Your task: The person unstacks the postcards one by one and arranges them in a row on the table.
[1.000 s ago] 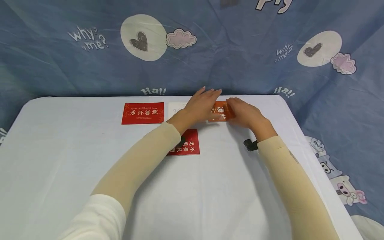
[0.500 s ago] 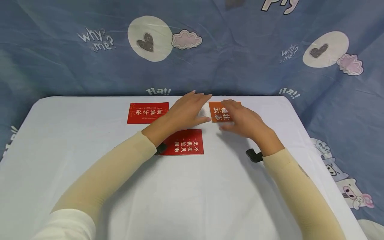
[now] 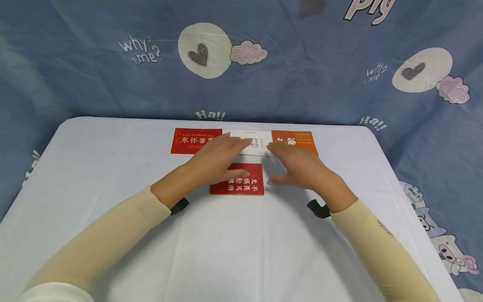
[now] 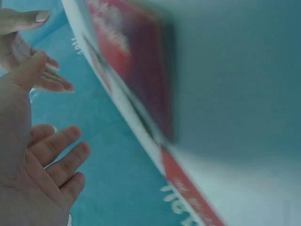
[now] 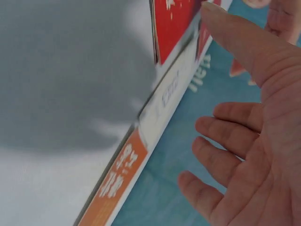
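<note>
Three cards lie in a row along the table's far edge: a red card (image 3: 190, 140) with white characters, a white card (image 3: 260, 140) and an orange card (image 3: 302, 140). A second red card (image 3: 249, 184) lies closer, below the white one. My left hand (image 3: 211, 163) hovers with fingers spread, covering parts of the left red, white and nearer red cards. To its right, my right hand (image 3: 303, 167) hovers below the orange card, partly covering it. Neither hand holds anything; both wrist views show loosely extended fingers and bare palms.
A white cloth covers the table (image 3: 226, 247). Behind it hangs a blue patterned curtain (image 3: 294, 84), which also comes down along the right side. Dark wrist devices (image 3: 318, 208) hang under both wrists.
Both hands have drawn back from the row toward the person, the left one also moving left. More of the white and orange cards shows. The whole view has shifted slightly.
</note>
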A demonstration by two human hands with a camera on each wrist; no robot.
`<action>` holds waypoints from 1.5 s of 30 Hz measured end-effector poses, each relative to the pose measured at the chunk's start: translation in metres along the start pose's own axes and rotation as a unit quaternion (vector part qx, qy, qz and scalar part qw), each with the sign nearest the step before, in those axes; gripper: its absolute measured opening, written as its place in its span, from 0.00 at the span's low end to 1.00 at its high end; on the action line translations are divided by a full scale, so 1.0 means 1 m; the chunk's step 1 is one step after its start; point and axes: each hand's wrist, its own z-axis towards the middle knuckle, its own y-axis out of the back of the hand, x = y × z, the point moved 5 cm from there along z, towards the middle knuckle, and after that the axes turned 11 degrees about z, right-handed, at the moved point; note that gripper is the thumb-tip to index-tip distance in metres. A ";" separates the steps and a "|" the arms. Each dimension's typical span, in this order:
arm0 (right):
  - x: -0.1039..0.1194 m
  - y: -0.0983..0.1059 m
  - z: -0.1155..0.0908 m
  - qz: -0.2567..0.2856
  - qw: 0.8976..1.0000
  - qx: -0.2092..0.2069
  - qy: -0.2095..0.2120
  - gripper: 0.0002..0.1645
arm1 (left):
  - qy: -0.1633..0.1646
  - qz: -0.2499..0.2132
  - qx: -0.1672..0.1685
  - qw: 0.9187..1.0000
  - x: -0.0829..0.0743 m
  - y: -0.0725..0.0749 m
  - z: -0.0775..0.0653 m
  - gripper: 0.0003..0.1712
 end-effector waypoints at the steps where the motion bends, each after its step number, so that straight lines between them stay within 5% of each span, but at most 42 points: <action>1: 0.003 -0.002 0.000 -0.006 1.000 0.008 0.002 0.57 | 0.001 0.004 0.004 1.000 0.002 -0.003 -0.006 0.52; 7: 0.017 -0.015 0.004 -0.011 0.999 0.038 0.006 0.57 | 0.026 -0.019 0.030 0.999 0.014 -0.019 -0.036 0.58; 15: 0.028 -0.040 0.013 -0.010 0.998 0.055 0.015 0.58 | 0.057 -0.066 0.063 0.994 0.027 -0.028 -0.052 0.63; 20: 0.027 -0.047 0.015 -0.009 0.998 0.061 0.012 0.57 | 0.060 -0.071 0.089 0.992 0.028 -0.031 -0.057 0.60; 32: 0.022 -0.055 0.012 0.041 0.998 0.050 0.014 0.57 | 0.038 -0.065 0.056 0.996 0.027 -0.029 -0.061 0.51; 45: 0.025 -0.056 0.008 0.049 0.998 0.041 0.018 0.56 | 0.039 -0.073 0.060 0.995 0.024 -0.030 -0.063 0.51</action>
